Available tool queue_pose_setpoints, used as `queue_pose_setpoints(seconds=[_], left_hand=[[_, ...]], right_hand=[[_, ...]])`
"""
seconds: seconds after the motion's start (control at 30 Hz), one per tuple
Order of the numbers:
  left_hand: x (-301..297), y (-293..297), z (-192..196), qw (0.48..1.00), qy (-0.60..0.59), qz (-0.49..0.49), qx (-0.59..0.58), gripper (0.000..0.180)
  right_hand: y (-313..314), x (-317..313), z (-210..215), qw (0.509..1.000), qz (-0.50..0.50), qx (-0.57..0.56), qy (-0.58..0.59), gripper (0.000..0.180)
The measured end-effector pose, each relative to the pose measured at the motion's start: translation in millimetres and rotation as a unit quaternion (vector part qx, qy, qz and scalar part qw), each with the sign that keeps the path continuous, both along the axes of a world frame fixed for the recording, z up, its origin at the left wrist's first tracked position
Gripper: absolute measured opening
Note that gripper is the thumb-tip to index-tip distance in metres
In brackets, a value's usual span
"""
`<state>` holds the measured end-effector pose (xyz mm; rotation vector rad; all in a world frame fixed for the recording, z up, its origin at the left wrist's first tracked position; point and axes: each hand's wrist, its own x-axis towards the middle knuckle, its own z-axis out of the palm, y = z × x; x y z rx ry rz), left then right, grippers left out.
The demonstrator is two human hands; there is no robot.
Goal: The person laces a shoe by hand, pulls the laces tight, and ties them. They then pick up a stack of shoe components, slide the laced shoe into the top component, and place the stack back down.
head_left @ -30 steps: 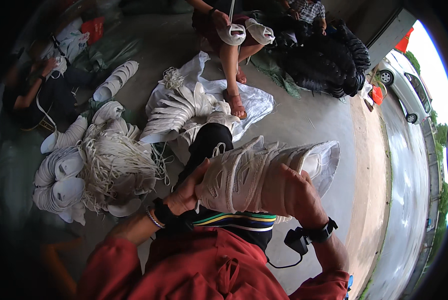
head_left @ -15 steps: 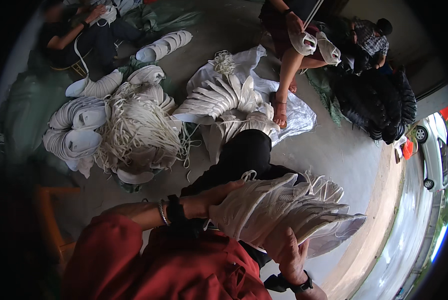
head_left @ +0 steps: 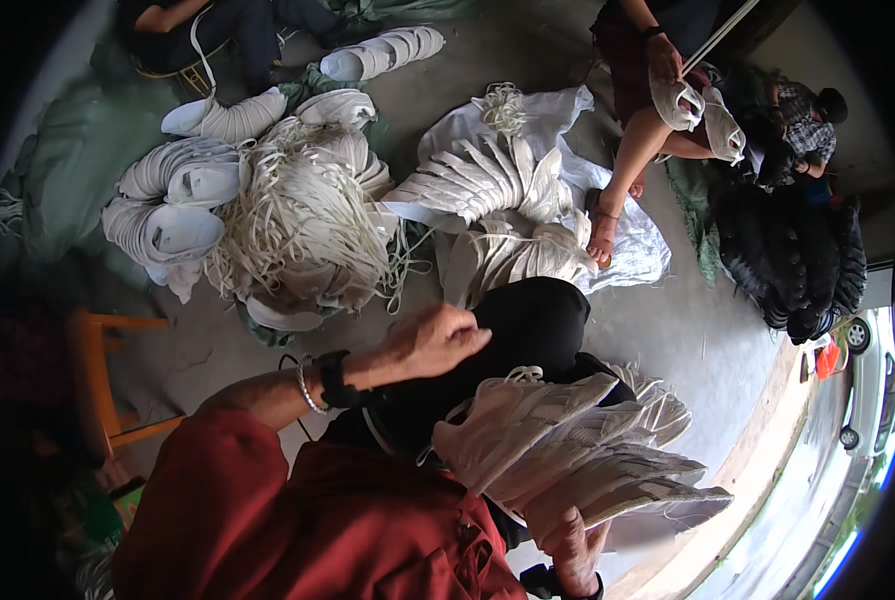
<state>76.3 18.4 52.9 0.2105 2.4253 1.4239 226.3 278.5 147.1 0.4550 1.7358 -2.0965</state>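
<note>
A nested stack of white shoe uppers (head_left: 568, 450) lies across my lap, their edges fanned to the right and laces showing at the back. My right hand (head_left: 574, 552) grips the stack from its near side, thumb up against the uppers. My left hand (head_left: 430, 345) is raised above my dark-trousered knee, apart from the stack, fingers curled in with nothing visible in them. Beyond the knee, a fanned row of white uppers (head_left: 478, 185) rests on a white sheet (head_left: 638, 245). Left of it is a heap of white laces (head_left: 308, 215).
More stacked uppers (head_left: 163, 235) lie left of the laces. An orange stool (head_left: 98, 375) stands at my left. Across from me a seated person (head_left: 638, 150) has white uppers hanging at the knee. Black stacked pieces (head_left: 793, 260) lie at right, near another person (head_left: 808, 125).
My left hand has let go of the stack of uppers and moved up and left, its fingers curling. My right hand keeps its hold. The view has shifted, so the background sits farther right.
</note>
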Motion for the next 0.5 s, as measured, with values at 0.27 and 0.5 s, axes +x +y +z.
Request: queue_pose_setpoints(seconds=[0.27, 0.5], left_hand=[[-101.1, -36.7, -213.2, 0.971, -0.025, 0.151, -0.183, 0.019], [-151.0, -1.7, -302.4, 0.962, -0.021, 0.121, -0.242, 0.042]], right_hand=[[44.7, -35.8, -22.0, 0.999, 0.041, -0.024, -0.018, 0.065], [64.9, -71.6, -45.3, 1.000, -0.004, 0.004, -0.025, 0.064]])
